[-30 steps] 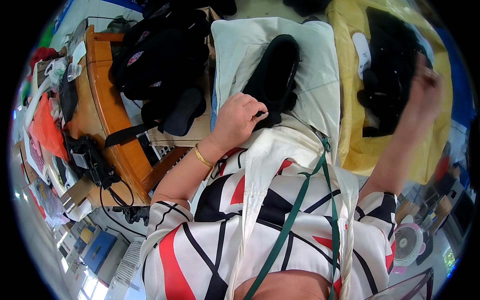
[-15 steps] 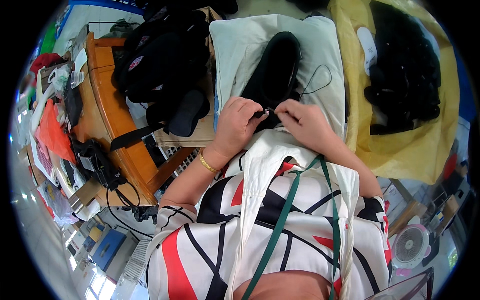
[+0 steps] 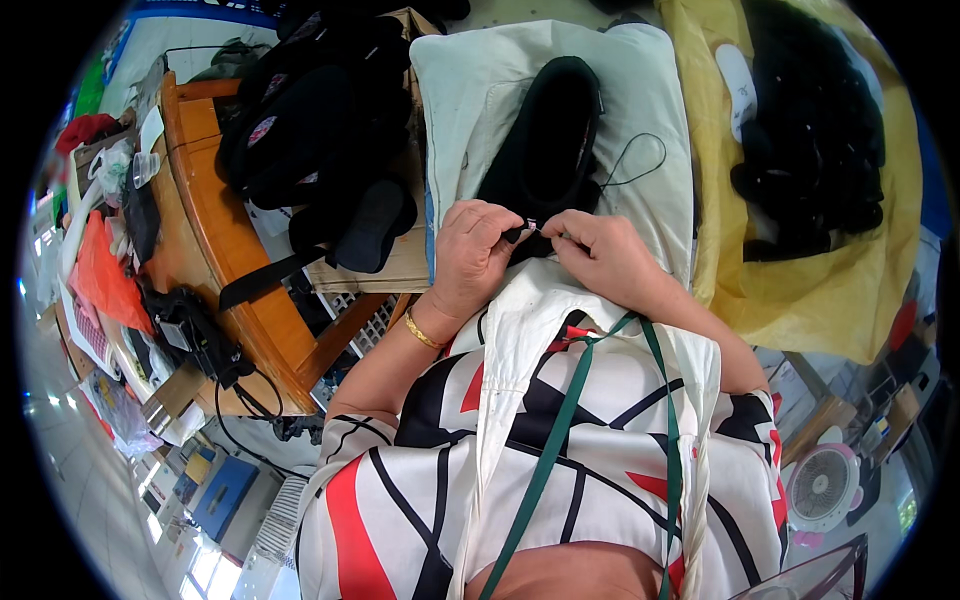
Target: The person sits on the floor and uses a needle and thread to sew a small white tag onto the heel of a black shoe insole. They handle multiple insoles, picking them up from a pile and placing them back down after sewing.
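A black slip-on shoe (image 3: 505, 165) lies on a white cloth-covered cushion (image 3: 455, 110), its opening facing up. At its near end, my left hand (image 3: 474, 252) pinches a small black piece with a pale, patterned tag (image 3: 532, 225). The fingertips of my right hand (image 3: 605, 258) are pressed together at the tag's other side; what they grip is too small to make out. Beside the shoe's right edge a thin dark thread (image 3: 640, 178) makes a loop on the cloth.
Black shoes (image 3: 320, 130) are heaped on the left by an orange wooden bench (image 3: 200, 170). To the right, a yellow sheet (image 3: 820, 310) bears more black pieces (image 3: 810, 150) and a white insole (image 3: 736, 90). A pale fan (image 3: 823, 487) stands at lower right.
The fingers of my right hand have shifted slightly down and closed in at the tag. More of the tag shows between my hands. The shoe appears a little higher in view.
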A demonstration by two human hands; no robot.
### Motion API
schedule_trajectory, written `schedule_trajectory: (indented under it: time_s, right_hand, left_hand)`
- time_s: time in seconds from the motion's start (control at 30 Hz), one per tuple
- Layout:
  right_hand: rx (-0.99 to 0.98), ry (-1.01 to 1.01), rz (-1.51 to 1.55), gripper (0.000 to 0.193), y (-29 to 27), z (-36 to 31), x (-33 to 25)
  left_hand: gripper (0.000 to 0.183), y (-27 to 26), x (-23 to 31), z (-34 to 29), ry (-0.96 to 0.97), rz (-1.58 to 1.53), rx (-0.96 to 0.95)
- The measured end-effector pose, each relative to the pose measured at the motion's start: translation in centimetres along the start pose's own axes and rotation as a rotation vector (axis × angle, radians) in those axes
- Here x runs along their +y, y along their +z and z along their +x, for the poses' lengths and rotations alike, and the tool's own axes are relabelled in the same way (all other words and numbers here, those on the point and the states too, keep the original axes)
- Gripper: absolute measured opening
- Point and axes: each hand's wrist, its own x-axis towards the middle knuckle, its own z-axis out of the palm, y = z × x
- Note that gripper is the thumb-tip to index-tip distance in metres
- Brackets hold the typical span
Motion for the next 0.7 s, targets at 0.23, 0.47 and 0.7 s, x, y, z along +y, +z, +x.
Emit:
schedule_trajectory:
  time_s: [0.23, 0.47, 0.7]
  right_hand:
    - [-0.011, 0.010, 0.017, 0.017, 0.2, 0.4, 0.5]
    - [0.003, -0.003, -0.081, 0.013, 1.6, 0.4, 0.9]
    - [0.037, -0.029, -0.154, 0.013, 2.6, 1.1, 1.2]
  left_hand:
    - [0.029, 0.3, -0.1, -0.2, -0.029, -0.019, 0.011]
    - [0.029, 0.1, 0.4, -0.1, -0.079, 0.018, 0.022]
    - [0.032, 0.2, 0.5, -0.4, -0.054, 0.029, 0.036]
